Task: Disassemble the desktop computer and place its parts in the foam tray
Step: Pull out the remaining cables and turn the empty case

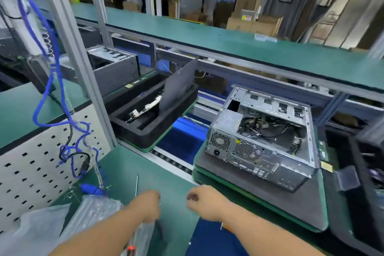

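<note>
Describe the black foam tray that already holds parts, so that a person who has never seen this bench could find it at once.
Start at the open desktop computer lying on its dark pad, then look left across the blue conveyor gap. There sits the black foam tray on a green board. Unlike its neighbours, it holds a white circuit board lying in a slot and a grey flat panel standing upright.

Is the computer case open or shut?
Open: the case has no side panel on top, and loose cables show inside.
</note>
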